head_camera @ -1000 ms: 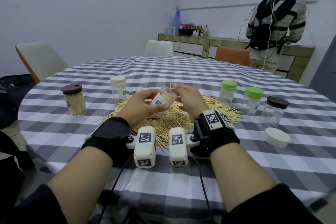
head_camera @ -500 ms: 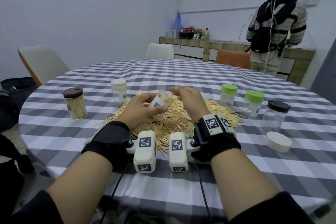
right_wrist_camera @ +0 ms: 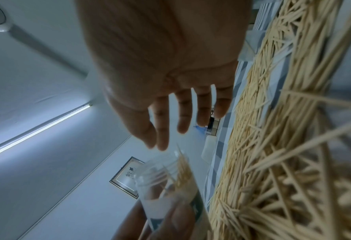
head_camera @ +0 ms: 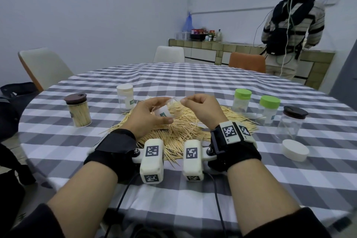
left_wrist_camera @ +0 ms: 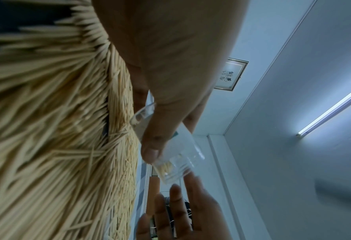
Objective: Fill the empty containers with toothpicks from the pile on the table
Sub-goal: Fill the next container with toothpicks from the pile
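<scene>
Left hand [head_camera: 148, 116] wraps a small clear container [head_camera: 170, 110], thumb across its white label, mouth tilted toward my right hand [head_camera: 202, 110]. Container is held up over the toothpick pile [head_camera: 185, 129], not touching the surface [head_camera: 193, 81]. Some toothpicks already sit inside it; in the right wrist view a few tips poke past the rim.

Right hand hovers just beside the container mouth. Right wrist view shows the fingers [right_wrist_camera: 182, 113] extended and spread, nothing between them. Head view makes them look loosely curled; no toothpick visible in them.

Pile lies spread on the checked cloth, under and in front of both hands.

Other items on the surface:
- brown-lidded jar [head_camera: 78, 111] at far left, packed with toothpicks
- white-lidded container [head_camera: 125, 99] just behind the pile on the left
- two green-lidded containers [head_camera: 241, 100] at the pile's right edge
- clear jar with dark lid [head_camera: 290, 123] further right
- loose white lid [head_camera: 294, 149] in front of that jar
</scene>
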